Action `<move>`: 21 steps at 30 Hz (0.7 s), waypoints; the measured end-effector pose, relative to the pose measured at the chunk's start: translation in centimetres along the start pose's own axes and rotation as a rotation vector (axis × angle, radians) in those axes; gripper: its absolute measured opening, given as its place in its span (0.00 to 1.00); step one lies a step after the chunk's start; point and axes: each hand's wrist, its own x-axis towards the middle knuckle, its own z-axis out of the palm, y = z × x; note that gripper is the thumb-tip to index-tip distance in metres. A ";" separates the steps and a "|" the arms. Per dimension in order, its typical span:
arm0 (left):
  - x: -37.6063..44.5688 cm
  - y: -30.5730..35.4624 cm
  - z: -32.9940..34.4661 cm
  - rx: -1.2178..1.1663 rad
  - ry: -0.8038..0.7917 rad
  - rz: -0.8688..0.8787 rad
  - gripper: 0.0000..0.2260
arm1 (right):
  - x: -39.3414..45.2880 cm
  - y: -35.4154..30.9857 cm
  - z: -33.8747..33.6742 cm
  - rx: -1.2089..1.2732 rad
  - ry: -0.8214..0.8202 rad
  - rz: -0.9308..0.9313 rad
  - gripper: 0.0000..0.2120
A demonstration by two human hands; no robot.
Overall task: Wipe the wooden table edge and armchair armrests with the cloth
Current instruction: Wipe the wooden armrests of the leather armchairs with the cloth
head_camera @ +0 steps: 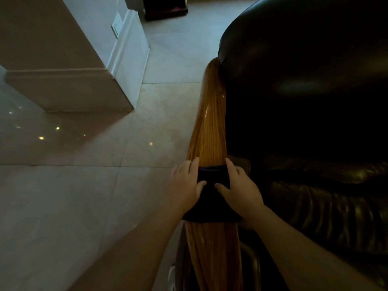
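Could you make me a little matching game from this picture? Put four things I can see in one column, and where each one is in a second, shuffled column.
Things:
1. dark folded cloth
2. glossy striped wooden armrest
3. black leather armchair cushion
4. white wall switch plate

Places:
A. low on the pale wall, upper left
B. draped across the armrest, under the left hand and the right hand
C. right of the wooden rail
D. running up the middle, between tiled floor and leather

Pairs: 1-B, 2-D, 3-C, 4-A
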 end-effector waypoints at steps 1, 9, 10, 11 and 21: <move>0.0 0.1 -0.2 -0.003 0.013 -0.033 0.30 | 0.0 -0.2 -0.1 -0.036 0.020 0.005 0.37; 0.5 1.2 -2.0 -0.082 -0.106 -0.126 0.08 | -0.8 -2.4 -1.8 -0.120 0.068 -0.075 0.02; 0.3 1.2 -2.1 -0.084 -0.127 -0.102 0.07 | -1.1 -2.5 -2.1 -0.110 0.052 -0.072 0.03; -0.1 1.2 -2.4 -0.084 -0.147 -0.081 0.06 | -1.4 -2.5 -2.4 -0.104 0.033 -0.071 0.03; -5.0 4.1 -9.2 0.027 -0.189 0.113 0.10 | -7.7 -4.5 -10.0 -0.228 -0.068 -0.122 0.03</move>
